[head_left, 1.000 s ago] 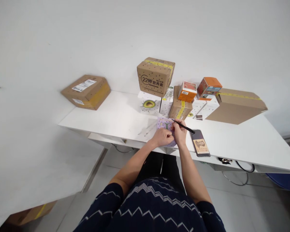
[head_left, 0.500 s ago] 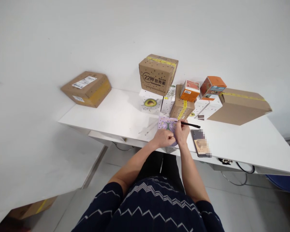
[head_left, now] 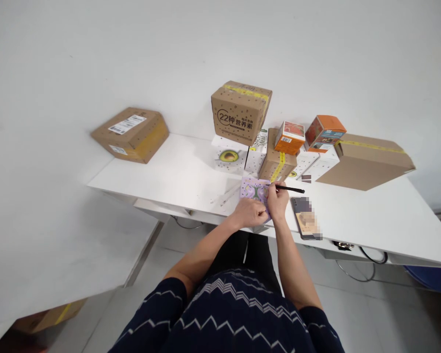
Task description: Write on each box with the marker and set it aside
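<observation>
Purple card (head_left: 255, 189) on wht desk (head_left: 169, 181), wht wall (head_left: 150, 54) behind; L hand (head_left: 249, 213) clenched atop, R hand (head_left: 278, 201) gripping pen (head_left: 294, 189).

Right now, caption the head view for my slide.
Right hand holds a black pen; left hand rests on purple patterned paper, phone nearby.

The right hand (head_left: 278, 202) holds a black pen (head_left: 294, 189).

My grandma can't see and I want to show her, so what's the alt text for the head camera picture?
A right hand holds a black pen over purple paper, and a curled left hand rests on it. A phone lies to the right on a white desk, with boxes behind.
</observation>
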